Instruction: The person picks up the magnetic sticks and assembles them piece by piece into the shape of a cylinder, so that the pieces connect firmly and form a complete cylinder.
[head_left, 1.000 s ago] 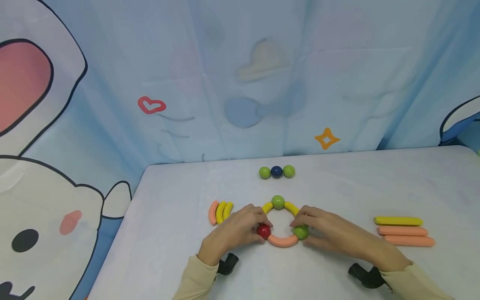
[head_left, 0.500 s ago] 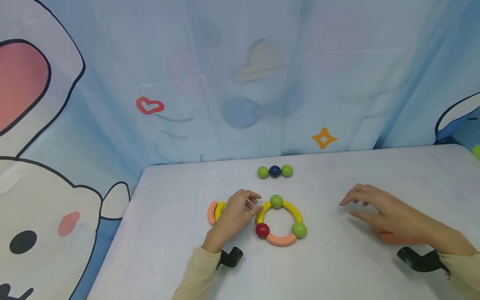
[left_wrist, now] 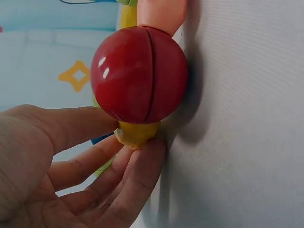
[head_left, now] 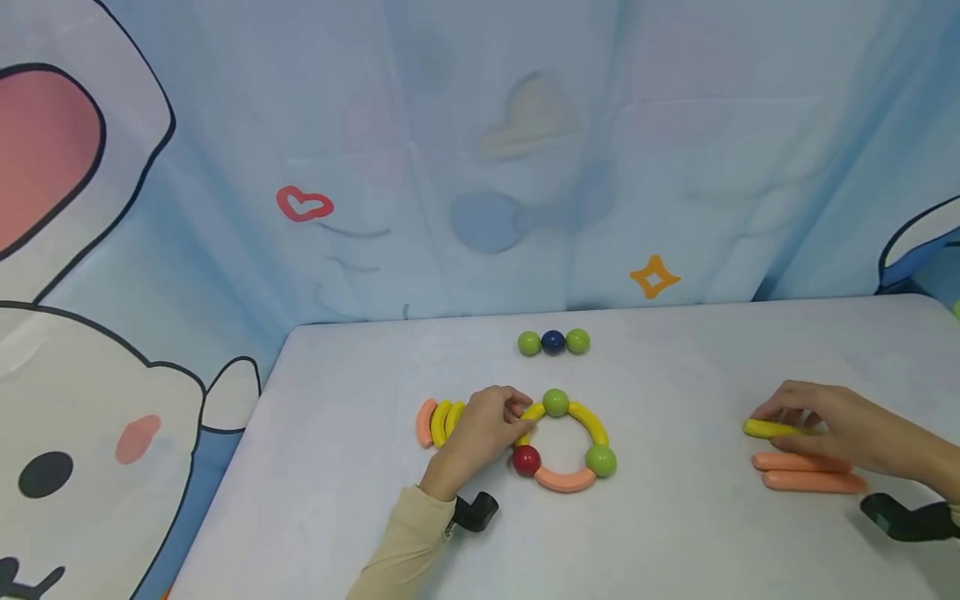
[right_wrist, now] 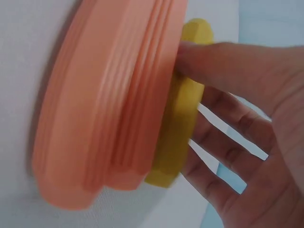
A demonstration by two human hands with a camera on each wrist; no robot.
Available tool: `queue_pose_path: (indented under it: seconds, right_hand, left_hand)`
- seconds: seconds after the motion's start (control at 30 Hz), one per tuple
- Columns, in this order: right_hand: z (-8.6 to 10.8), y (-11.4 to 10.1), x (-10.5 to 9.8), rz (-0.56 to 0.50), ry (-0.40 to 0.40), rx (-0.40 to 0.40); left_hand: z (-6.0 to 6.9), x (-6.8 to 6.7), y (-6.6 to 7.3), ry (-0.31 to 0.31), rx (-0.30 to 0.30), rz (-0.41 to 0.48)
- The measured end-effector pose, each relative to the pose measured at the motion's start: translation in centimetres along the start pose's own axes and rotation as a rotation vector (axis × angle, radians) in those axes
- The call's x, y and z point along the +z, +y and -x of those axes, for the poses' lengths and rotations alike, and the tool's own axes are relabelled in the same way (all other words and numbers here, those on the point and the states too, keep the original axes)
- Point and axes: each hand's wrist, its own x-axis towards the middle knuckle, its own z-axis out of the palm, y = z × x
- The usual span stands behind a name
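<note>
A ring of yellow and orange curved pieces with two green balls and a red ball lies mid-table. My left hand pinches the ring's left yellow curve just beyond the red ball, thumb on one side and fingers on the other. At the right, my right hand has thumb and fingers around the straight yellow stick. In the right wrist view the yellow stick lies beside two orange sticks, the thumb against it.
Behind the ring stand two green balls with a dark blue ball between them. Left of my left hand lie an orange curve and two yellow curves. Two orange sticks lie in front of my right hand. A printed curtain hangs behind the table.
My right hand has left the ring's front right green ball, moved right and taken hold of the yellow stick. My left hand has shifted from the red ball to the left yellow curve.
</note>
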Motion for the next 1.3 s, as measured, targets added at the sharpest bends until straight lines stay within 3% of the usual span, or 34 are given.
queue_pose_path:
  seconds: [0.33, 0.57, 0.8, 0.97, 1.13, 1.3]
  right_hand:
    - [-0.9, -0.4, 0.4, 0.081, 0.093, -0.055]
    - [-3.0, -3.7, 0.8, 0.072, 0.09, -0.115]
    - [-6.3, -10.3, 0.9, -0.122, 0.146, -0.298]
    - [-8.1, -14.3, 0.8, -0.226, 0.167, -0.356]
    - [-9.0, -16.3, 1.1, -0.304, 0.213, -0.412]
    - [-9.2, -17.0, 1.5, -0.326, 0.242, -0.438]
  left_hand:
    - [-0.3, -0.1, 0.2, -0.028, -0.002, -0.018]
    - [-0.4, -0.2, 0.3, -0.033, -0.002, -0.018]
    - [-0.6, -0.1, 0.3, -0.037, 0.005, -0.027]
    - [-1.1, 0.2, 1.0, -0.046, 0.072, -0.105]
    - [-2.3, 0.7, 1.5, -0.102, 0.163, -0.103]
    - [-2.7, 0.9, 1.3, -0.117, 0.192, -0.105]
